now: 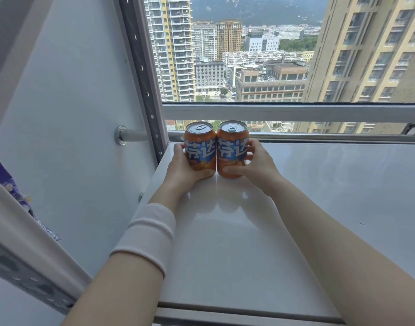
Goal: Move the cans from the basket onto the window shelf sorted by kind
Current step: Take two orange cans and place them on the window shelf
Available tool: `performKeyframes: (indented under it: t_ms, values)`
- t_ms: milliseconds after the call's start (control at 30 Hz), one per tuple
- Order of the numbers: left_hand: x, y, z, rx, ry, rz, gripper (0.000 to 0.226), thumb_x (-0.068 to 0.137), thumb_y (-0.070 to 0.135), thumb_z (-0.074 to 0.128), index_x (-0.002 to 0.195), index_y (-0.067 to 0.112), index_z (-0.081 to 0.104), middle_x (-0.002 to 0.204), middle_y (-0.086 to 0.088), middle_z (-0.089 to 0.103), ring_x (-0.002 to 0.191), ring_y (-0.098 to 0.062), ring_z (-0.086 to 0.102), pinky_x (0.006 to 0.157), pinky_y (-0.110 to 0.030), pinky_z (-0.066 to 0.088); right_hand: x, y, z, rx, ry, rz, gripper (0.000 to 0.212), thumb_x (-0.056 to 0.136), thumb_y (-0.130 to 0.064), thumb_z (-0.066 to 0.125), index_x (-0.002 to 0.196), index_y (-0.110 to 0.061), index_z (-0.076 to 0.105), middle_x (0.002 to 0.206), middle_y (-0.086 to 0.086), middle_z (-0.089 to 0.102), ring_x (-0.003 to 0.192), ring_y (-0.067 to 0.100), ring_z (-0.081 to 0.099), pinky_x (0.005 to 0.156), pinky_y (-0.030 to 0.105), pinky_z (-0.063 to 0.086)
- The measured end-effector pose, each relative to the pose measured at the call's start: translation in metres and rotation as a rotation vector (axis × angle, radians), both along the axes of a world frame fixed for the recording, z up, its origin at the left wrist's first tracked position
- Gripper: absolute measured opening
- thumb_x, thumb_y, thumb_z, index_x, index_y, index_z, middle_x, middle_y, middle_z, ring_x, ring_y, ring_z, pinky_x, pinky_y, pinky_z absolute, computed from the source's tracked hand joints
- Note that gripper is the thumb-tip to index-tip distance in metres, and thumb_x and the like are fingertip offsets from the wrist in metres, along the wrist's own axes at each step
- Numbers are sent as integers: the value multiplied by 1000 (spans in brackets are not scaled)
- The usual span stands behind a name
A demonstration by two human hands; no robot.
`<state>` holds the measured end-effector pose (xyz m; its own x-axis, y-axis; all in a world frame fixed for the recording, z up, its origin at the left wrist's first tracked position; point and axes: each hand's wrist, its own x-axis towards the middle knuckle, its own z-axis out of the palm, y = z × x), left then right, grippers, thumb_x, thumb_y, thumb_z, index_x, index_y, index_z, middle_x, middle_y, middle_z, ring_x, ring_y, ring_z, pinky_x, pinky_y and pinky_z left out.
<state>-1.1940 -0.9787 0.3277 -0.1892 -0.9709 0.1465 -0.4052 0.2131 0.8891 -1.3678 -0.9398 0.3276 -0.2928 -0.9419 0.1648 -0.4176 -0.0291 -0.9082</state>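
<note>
Orange cans stand upright, side by side, sides touching, mid-frame at far left end of white window shelf [319, 196], just before glass. Left hand [183, 170] grips left orange can [199, 147] low on its body; right hand [256, 168] grips right orange can [232, 147]. White wristband [147, 236] on left forearm, lower centre.

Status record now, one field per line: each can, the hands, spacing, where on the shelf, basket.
left can: orange, upright, gripped by left hand
right can: orange, same label, upright, gripped by right hand
spacing: sides touching
place: rear left of window shelf, close to the glass
other cans on shelf: none visible
basket: not in view
</note>
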Motion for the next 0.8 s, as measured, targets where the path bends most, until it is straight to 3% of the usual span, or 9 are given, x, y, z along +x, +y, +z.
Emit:
performKeyframes:
  t_ms: [267, 367, 433, 500, 633, 800]
  values:
    - [-1, 3, -3, -5, -6, 11, 80, 65, 16, 83, 125, 15, 30, 111, 5, 52, 108, -20, 55, 96, -44, 47, 3, 1, -2, 9, -15, 6, 81, 62, -15, 84, 130, -20, 39, 125, 0, 52, 108, 13, 50, 95, 36, 49]
    - [-2, 9, -3, 13, -6, 4, 87, 67, 18, 81, 133, 18, 25, 122, 1, 53, 114, -21, 54, 99, -44, 45, 6, 7, 0, 16, -43, 23, 87, 64, -15, 83, 137, -20, 35, 133, 0, 48, 117, 11, 47, 96, 29, 45]
    - [0, 16, -2, 16, -2, -9, 98, 70, 19, 79, 143, 19, 14, 138, -2, 46, 126, -21, 45, 108, -39, 36, 10, 15, 1, 20, -33, 28, 100, 66, -17, 83, 146, -19, 23, 144, 0, 38, 122, 7, 40, 96, 22, 37]
    - [3, 27, 1, 29, -35, 15, 104, 75, 23, 76, 148, 18, 3, 152, 0, 25, 138, -19, 28, 110, -33, 24, 12, 25, 3, 41, -12, 11, 114, 67, -23, 83, 149, -16, 5, 154, 2, 22, 138, 13, 25, 107, 26, 29]
    - [15, 56, 2, -33, -114, 50, 97, 78, 31, 72, 149, 16, 9, 156, 2, 15, 142, -15, 17, 112, -31, 20, 16, 52, 6, 40, 41, -2, 117, 74, -31, 77, 147, -10, -12, 158, 7, 6, 145, 17, 2, 117, 33, 12]
    - [23, 111, 0, -134, -273, 81, 75, 89, 28, 59, 148, 15, 15, 156, 1, 15, 144, -15, 14, 116, -32, 16, 25, 103, 0, -25, 215, -18, 102, 83, -34, 66, 147, -5, -7, 158, 8, 3, 145, 18, 1, 115, 29, 10]
